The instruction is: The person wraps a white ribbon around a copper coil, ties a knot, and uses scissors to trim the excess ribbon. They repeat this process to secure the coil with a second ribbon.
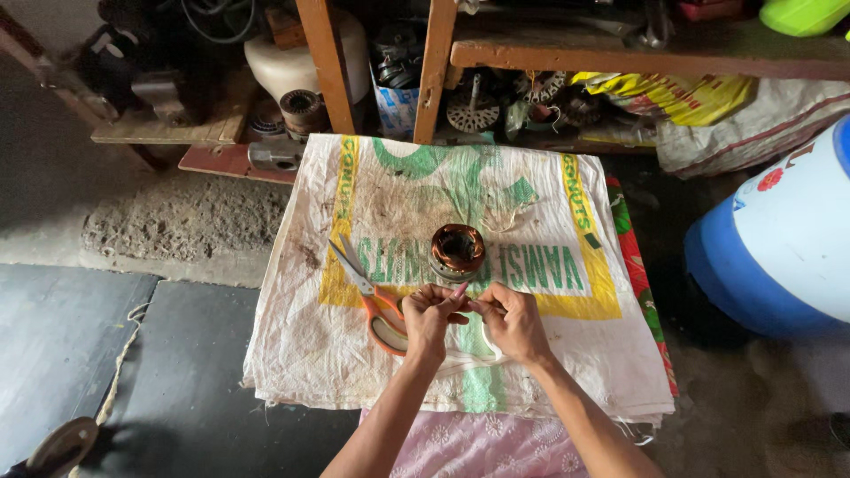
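My left hand [431,317] and my right hand [508,320] meet over a white woven sack [549,354] spread on the floor. Together they pinch a small thin pinkish strip [460,290] between their fingertips. A round motor stator with copper windings [457,251] stands on the sack just beyond my hands. Orange-handled scissors [374,301] lie open on the sack, touching the left side of my left hand. What the strip is made of is too small to tell.
A blue and white drum [779,239] stands at the right. Wooden shelves [620,55] at the back hold motor parts, a yellow bag and tools. Dark mats [80,345] cover the floor at left. Pink patterned cloth [478,447] lies near me.
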